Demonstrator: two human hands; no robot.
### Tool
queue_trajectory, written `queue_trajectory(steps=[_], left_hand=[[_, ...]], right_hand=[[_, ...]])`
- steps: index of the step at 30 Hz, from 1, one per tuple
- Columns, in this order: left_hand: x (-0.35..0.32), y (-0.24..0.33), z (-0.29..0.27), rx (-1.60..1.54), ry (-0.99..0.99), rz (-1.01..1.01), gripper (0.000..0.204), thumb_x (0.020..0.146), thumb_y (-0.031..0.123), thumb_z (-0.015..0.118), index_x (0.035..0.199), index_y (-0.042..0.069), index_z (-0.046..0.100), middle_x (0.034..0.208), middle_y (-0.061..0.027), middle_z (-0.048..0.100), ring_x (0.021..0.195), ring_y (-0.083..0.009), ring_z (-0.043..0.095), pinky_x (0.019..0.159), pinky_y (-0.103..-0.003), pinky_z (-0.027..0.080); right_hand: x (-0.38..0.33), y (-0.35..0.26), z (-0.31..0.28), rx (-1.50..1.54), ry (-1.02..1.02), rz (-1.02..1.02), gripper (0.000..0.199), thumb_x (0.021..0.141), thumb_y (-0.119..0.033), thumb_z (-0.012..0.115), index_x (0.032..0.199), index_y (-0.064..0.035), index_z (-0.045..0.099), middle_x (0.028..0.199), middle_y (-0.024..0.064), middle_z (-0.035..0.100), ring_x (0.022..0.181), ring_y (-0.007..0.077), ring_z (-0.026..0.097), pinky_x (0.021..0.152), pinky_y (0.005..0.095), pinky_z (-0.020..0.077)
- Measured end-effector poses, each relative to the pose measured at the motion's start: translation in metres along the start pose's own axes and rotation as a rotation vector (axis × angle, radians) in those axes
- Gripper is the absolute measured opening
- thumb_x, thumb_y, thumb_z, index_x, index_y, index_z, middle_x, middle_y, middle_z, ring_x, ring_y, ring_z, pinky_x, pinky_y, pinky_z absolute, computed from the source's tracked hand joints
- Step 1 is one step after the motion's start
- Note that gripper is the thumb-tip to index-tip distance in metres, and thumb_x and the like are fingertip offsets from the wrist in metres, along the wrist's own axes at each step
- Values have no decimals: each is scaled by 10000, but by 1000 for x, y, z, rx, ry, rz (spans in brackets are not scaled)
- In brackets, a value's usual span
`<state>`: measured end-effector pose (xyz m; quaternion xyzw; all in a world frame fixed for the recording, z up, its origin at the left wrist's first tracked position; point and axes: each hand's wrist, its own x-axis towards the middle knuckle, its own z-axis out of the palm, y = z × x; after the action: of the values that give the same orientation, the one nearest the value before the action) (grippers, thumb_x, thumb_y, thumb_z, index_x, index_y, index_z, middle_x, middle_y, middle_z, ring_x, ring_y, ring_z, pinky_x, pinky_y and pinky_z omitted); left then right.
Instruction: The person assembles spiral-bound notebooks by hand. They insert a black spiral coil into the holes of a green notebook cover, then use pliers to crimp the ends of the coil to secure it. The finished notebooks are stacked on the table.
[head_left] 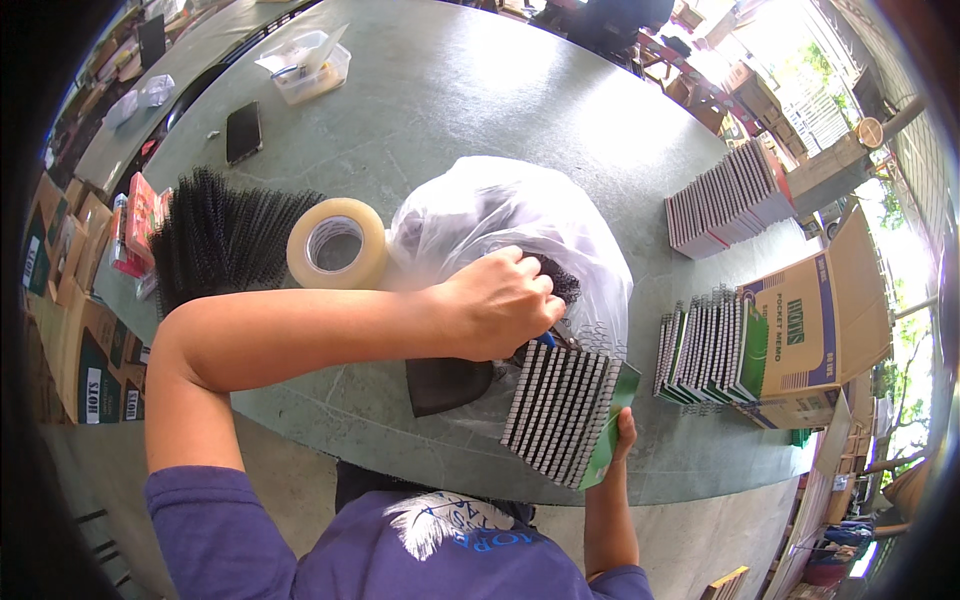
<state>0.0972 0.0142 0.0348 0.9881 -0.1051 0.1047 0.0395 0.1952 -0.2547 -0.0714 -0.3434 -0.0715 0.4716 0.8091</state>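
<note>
My left hand (505,305) is closed in a fist above the top end of a stack of spiral-bound notebooks (560,410). A blue-handled hand tool (546,339) with a metal end shows just under the fingers; most of it is hidden. The stack has green covers, and its wire coils face up, with loose coil ends sticking out at the top. My right hand (622,436) is closed around the stack's right side, its thumb on the green cover. Behind my left hand a clear plastic bag (500,200) lies with black coils (556,278) in it.
A roll of tape (368,245) and a pile of black coils (215,235) lie left, a phone (243,133) and plastic tub (322,82) beyond. Notebook stacks (725,200) (700,350) and an open carton (810,320) stand right. A dark flat piece (445,385) lies under my left forearm.
</note>
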Motion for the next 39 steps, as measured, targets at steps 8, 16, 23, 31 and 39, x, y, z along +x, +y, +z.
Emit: queue_trajectory(steps=[8,16,23,31,39], left_hand=[[-2,1,3,108,166,64,240,656,126,642,871,24,602,815,-121,607,817,-250,585,732,-360,446],[-3,3,3,-68,-34,-29,237,657,143,642,859,25,601,792,-108,601,806,-243,583,718,-364,447],[-4,-2,1,-14,69,84,232,658,128,631,863,23,598,782,-106,598,802,-252,590,744,-367,448],[-1,-4,-5,14,49,5,303,649,116,635,923,-6,595,862,-150,605,905,-283,572,846,-390,415],[2,3,-3,-53,-54,19,336,654,127,637,957,-10,586,895,-163,594,919,-291,562,834,-393,420]], right_hand=[[-2,0,-1,-7,-24,6,617,820,-411,581,1188,75,487,1043,210,620,838,275,664,715,394,571],[-4,0,3,-36,5,18,615,827,-424,560,1168,83,496,1001,209,631,798,269,670,689,385,577],[-3,0,10,-30,8,9,594,836,-404,553,1158,92,500,975,216,637,759,260,675,659,374,582],[-1,-3,6,-73,49,-4,564,832,-401,560,1123,81,523,958,196,645,750,252,674,659,359,581],[-3,-1,9,-122,46,18,609,812,-447,573,1129,70,525,968,188,643,761,247,669,680,364,576]])
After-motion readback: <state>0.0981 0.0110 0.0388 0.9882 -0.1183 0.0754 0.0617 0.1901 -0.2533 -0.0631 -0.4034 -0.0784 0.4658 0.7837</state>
